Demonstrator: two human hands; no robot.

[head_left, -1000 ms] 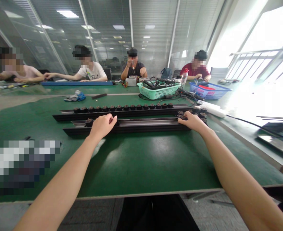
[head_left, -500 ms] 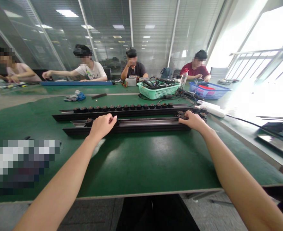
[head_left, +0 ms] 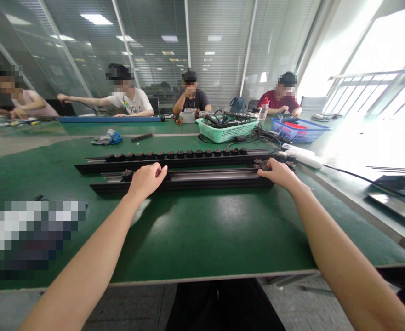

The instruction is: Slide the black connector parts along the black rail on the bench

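Observation:
The near black rail (head_left: pixel 219 184) lies lengthwise in front of me, with a pale channel along its top. My left hand (head_left: pixel 147 180) is closed over its left portion, fingers curled down; what they grip is hidden. One small black round part (head_left: pixel 127 175) sits in the channel just left of that hand. At the rail's right end, my right hand (head_left: pixel 277 172) pinches at a small black round part (head_left: pixel 265 166) among several similar ones. Behind it, parallel, runs a far black rail (head_left: pixel 174 162) carrying a row of such parts.
Beyond the rails stand a green basket (head_left: pixel 228 133) full of cables and a blue basket (head_left: pixel 302 134). A white power strip (head_left: pixel 304 157) with cords lies at right. Gloves (head_left: pixel 107 137) and a dark strip (head_left: pixel 142 137) lie behind. Several people sit across the table (head_left: pixel 202 239).
My right hand has shifted very slightly right among the black parts. My left hand stays in place. Across the table, the white-shirted person's outstretched hand has risen.

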